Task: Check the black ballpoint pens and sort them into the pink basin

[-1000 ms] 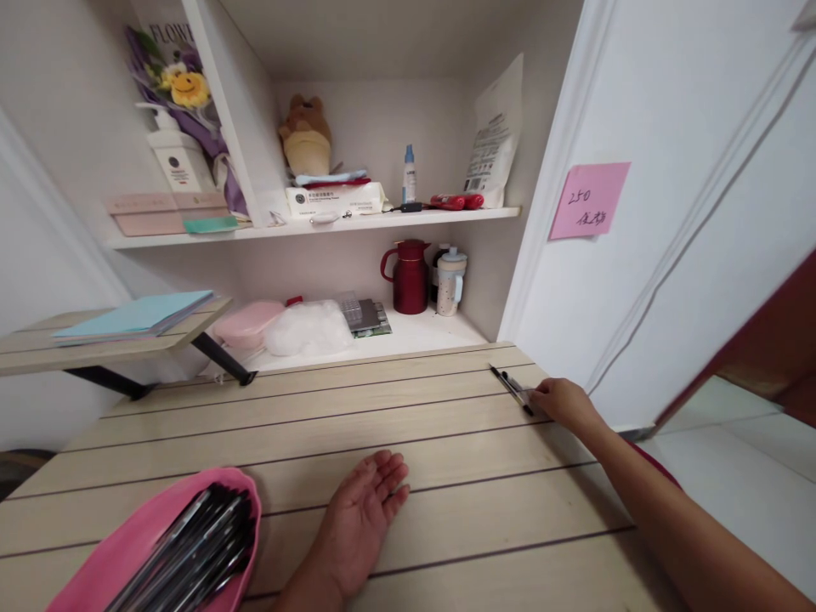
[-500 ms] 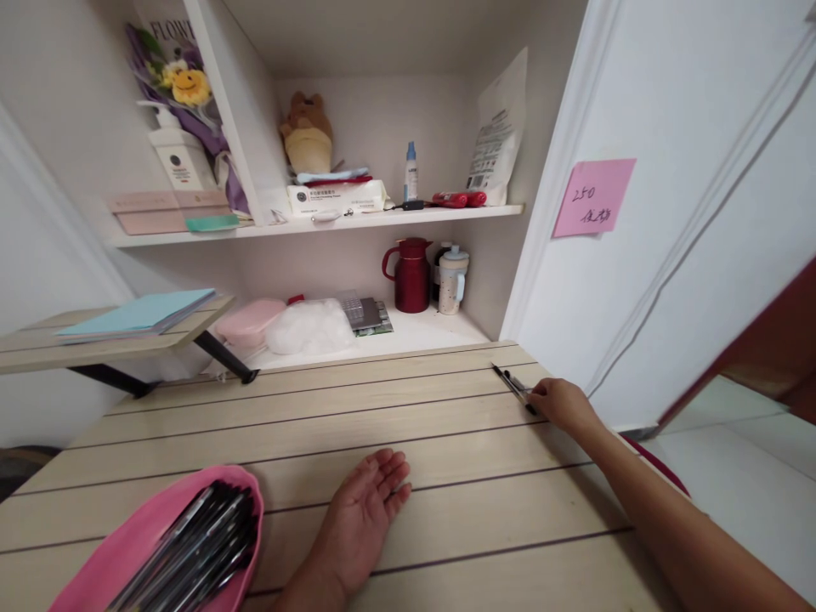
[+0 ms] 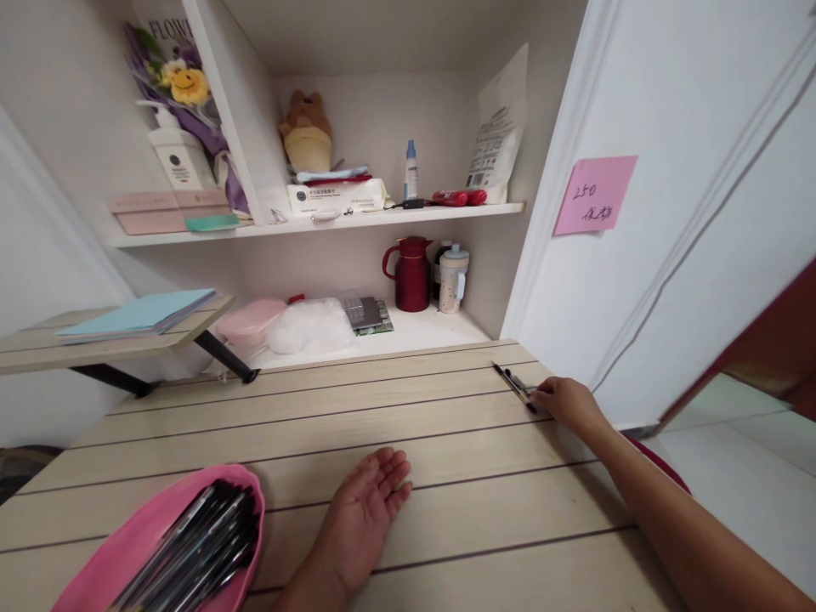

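My left hand (image 3: pixel 365 514) rests palm up on the wooden table (image 3: pixel 382 416), fingers loosely spread, holding nothing. Just left of it lies a pink pencil case (image 3: pixel 159 544) filled with several dark pens. My right hand (image 3: pixel 567 401) reaches to the table's far right edge, its fingertips pinched on the ends of black pens (image 3: pixel 515 386) that lie flat on the wood.
A small raised desk (image 3: pixel 115 340) with a blue folder (image 3: pixel 137 313) stands at the left. Shelves behind hold a red jug (image 3: pixel 410 274), a cup (image 3: pixel 451 279), a pink box, plush toy and bottles. A pink note (image 3: pixel 595 195) sticks on the white door at right.
Almost nothing has moved. My right hand stays at the pens on the right edge, and my left hand remains palm up.
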{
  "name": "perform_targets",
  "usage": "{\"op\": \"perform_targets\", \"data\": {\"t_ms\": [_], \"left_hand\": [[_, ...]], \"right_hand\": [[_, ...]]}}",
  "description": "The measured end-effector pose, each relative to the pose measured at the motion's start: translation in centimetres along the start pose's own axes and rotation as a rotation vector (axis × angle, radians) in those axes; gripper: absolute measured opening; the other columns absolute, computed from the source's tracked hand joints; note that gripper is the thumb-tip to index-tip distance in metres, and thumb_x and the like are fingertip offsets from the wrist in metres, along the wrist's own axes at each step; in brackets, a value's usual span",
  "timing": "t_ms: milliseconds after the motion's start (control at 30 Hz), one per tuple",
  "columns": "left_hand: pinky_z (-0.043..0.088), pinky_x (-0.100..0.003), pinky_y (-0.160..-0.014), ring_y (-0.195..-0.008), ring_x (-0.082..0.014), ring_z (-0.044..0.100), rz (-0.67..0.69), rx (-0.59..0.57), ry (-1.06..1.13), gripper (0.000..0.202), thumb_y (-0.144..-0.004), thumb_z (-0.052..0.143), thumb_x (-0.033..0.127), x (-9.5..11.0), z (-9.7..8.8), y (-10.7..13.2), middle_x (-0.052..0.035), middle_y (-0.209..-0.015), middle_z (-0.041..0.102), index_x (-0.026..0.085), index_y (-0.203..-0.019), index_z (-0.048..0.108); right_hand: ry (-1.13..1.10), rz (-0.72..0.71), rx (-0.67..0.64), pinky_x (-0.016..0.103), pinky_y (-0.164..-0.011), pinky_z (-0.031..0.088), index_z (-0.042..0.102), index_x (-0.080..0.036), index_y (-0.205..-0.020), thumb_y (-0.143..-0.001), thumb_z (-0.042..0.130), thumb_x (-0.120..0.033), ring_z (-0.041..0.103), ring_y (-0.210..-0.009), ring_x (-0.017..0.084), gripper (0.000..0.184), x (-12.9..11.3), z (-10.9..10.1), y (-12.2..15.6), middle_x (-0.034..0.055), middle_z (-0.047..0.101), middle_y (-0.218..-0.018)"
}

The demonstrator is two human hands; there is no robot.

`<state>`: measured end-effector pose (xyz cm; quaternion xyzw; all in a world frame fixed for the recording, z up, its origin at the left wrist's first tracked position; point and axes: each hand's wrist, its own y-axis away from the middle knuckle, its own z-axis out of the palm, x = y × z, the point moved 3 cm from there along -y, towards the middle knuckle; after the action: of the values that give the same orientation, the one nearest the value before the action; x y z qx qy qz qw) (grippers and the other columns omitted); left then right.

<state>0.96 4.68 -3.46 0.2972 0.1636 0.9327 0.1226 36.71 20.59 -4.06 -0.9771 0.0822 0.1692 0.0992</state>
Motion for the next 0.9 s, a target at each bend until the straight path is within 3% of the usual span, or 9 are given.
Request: {"op": "perform_targets", "data": {"t_ms": [333,467,567,700,767,900], "left_hand": [[0.039,-0.038,-0.091,-0.095,-0.0206,0.059,0.002,-0.063,-0.03,0.014,-0.075,0.058,0.018,0.0,-0.2,-0.1,-0.0107,-0.098,0.065,0.014,-0.087,0.064],[0.039,-0.038,-0.09,-0.095,-0.0206,0.058,0.036,-0.109,-0.075,0.015,-0.074,0.059,0.02,0.0,-0.1,0.1,-0.0101,-0.098,0.064,0.015,-0.088,0.063],[0.04,-0.037,-0.087,-0.092,-0.0208,0.059,0.087,-0.122,-0.165,0.018,-0.071,0.062,0.024,0.0,0.2,0.4,-0.0099,-0.096,0.064,0.015,-0.087,0.062],[0.042,-0.034,-0.079,-0.081,-0.0185,0.061,0.172,-0.1,-0.408,0.024,-0.067,0.064,0.029,-0.2,1.3,1.2,-0.0093,-0.09,0.065,0.015,-0.086,0.06],[0.043,-0.032,-0.076,-0.076,-0.0176,0.061,0.245,-0.102,-0.644,0.022,-0.07,0.058,0.031,0.1,2.3,2.1,-0.0089,-0.085,0.065,0.014,-0.084,0.059],[0.041,-0.033,-0.077,-0.077,-0.02,0.058,0.397,-0.122,-1.055,0.017,-0.071,0.053,0.026,3.3,3.9,5.3,-0.007,-0.077,0.064,0.016,-0.083,0.06]], "right_hand": [[0.032,-0.013,0.016,0.025,-0.056,0.036,0.064,-0.017,-0.068,-0.071,0.043,-0.025,0.059,-0.062,0.019,0.023,0.5,-2.7,2.2,0.0081,0.066,-0.067],[-0.033,-0.02,-0.027,0.026,-0.056,0.036,0.063,-0.016,-0.071,-0.074,0.042,-0.026,0.057,-0.058,0.017,0.023,-0.6,-3.6,4.9,0.0088,0.066,-0.069],[-0.087,-0.102,-0.076,0.026,-0.055,0.033,0.061,-0.017,-0.069,-0.075,0.04,-0.024,0.055,-0.056,0.016,0.024,-2.6,-3.8,8.0,0.0079,0.065,-0.068],[-0.111,-0.257,-0.166,0.026,-0.053,0.03,0.053,-0.019,-0.058,-0.077,0.037,-0.023,0.053,-0.057,0.016,0.024,-6.3,-3.0,13.4,0.0055,0.062,-0.06],[-0.129,-0.302,-0.211,0.026,-0.054,0.029,0.05,-0.019,-0.057,-0.077,0.036,-0.023,0.053,-0.058,0.016,0.025,-8.2,-2.5,16.1,0.005,0.062,-0.06],[-0.19,-0.363,-0.284,0.026,-0.054,0.028,0.047,-0.02,-0.057,-0.079,0.035,-0.024,0.054,-0.059,0.016,0.025,-11.1,-1.3,21.5,0.0039,0.062,-0.061]]}}
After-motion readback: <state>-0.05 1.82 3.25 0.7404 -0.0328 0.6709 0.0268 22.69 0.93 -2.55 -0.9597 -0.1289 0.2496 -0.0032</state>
